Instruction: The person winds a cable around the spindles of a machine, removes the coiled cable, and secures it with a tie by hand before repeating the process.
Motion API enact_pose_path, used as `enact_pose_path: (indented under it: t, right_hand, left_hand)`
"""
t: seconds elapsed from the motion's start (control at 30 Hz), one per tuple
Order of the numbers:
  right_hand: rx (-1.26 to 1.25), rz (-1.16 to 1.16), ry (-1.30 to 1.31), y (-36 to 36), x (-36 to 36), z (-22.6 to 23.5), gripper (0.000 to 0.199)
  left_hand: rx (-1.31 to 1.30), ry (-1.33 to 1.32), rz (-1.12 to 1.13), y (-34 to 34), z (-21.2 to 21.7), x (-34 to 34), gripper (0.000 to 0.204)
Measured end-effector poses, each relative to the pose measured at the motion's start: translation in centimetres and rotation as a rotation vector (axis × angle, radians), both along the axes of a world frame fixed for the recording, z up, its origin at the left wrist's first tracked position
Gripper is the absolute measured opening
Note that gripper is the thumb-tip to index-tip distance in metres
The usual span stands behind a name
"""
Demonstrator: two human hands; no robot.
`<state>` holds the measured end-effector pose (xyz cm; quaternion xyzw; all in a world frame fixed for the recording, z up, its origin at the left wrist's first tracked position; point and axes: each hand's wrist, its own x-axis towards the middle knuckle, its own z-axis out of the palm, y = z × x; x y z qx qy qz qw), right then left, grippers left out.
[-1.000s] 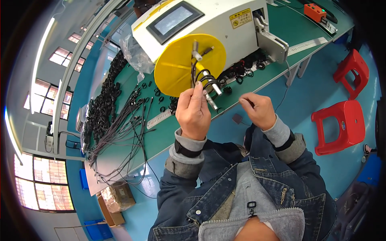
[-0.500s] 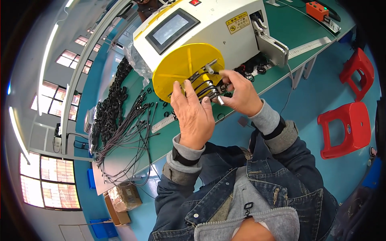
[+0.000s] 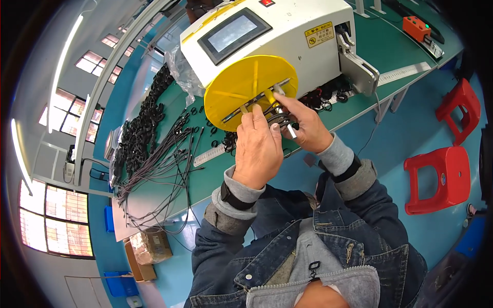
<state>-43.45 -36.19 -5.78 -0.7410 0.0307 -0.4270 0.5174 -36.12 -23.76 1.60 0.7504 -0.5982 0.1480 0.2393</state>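
Observation:
A white winding machine (image 3: 287, 36) with a grey touch screen (image 3: 233, 33) stands on the green bench (image 3: 380, 49). On its front is a yellow disc (image 3: 246, 87) with metal pegs. A coil of black cable (image 3: 280, 119) sits on those pegs. My left hand (image 3: 259, 149) is closed around the near side of the coil, fingertips against the disc. My right hand (image 3: 303, 126) grips the coil from the right, its forefinger stretched up to a peg. Much of the coil is hidden behind both hands.
Many black cable lengths (image 3: 159, 164) and tied coils (image 3: 141, 131) lie on the bench's left part. More coils (image 3: 323, 97) sit under the machine. Two red plastic stools (image 3: 441, 177) stand at right. An orange device (image 3: 417, 28) and a long ruler (image 3: 405, 74) lie far right. A cardboard box (image 3: 151, 246) sits on the floor.
Both hands have come up from below the disc and closed on the cable coil at the pegs. My right hand moved left to the coil.

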Motion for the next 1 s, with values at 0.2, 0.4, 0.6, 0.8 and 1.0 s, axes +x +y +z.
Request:
enact_pose_path:
  t: [0.2, 0.4, 0.6, 0.8, 1.0]
  right_hand:
    - [0.241, -0.093, -0.067, 3.4, 0.7, -1.2, 0.053]
    - [-0.05, -0.339, 0.001, 3.0, 0.5, 0.7, 0.025]
    - [0.021, -0.367, 0.053, 4.8, -1.2, 1.1, 0.021]
    - [-0.106, -0.39, 0.187, 7.9, -5.3, -0.8, 0.019]
    - [-0.153, -0.183, 0.39, 10.4, -8.2, -6.5, 0.022]
  left_hand:
    - [0.021, 0.05, 0.002, 0.4, 0.2, 0.1, 0.021]
    - [0.022, 0.084, -0.032, 0.3, 0.4, -0.1, 0.019]
    - [0.067, 0.078, -0.026, 1.2, 0.1, -1.1, 0.02]
    - [0.114, 0.161, -0.013, 4.8, -2.6, -5.4, 0.021]
    - [0.078, 0.344, -0.286, 8.6, -8.6, -4.5, 0.031]
